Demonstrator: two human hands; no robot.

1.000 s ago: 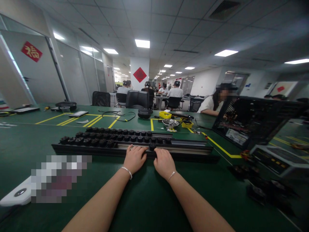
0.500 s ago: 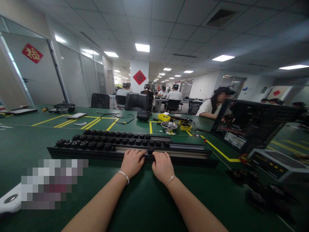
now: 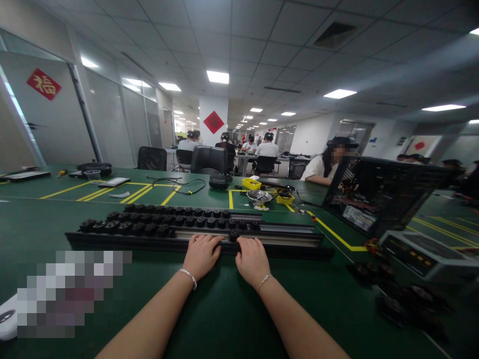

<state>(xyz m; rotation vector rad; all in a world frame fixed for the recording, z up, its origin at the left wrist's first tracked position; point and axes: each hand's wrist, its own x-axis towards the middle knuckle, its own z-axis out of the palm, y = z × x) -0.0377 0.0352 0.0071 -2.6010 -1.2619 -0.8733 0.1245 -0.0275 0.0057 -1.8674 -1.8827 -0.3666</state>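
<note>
Nearest to me lies a long black rail (image 3: 280,244) with a pale channel, its left part filled with round black socket-like modules (image 3: 138,228). My left hand (image 3: 202,254) is closed over the rail's front edge, fingertips bent into the channel and thumb pointing right. My right hand (image 3: 252,257) grips the same edge a little further right, thumb low on the front. Between the hands a single black module (image 3: 234,233) sits in the channel, close to the right index finger; whether they touch I cannot tell. Behind are similar rails, also holding rows of modules.
An open black computer case (image 3: 385,194) stands at right, with a grey power supply (image 3: 422,257) and dark loose parts (image 3: 404,294) before it. Farther back are a metal bowl (image 3: 259,197), yellow trays (image 3: 251,184) and a black cable (image 3: 192,187). Someone (image 3: 318,168) sits behind the case.
The view has shifted slightly, so the rails sit a little further left. Both hands stay on the rail, the left marginally further from the single module.
</note>
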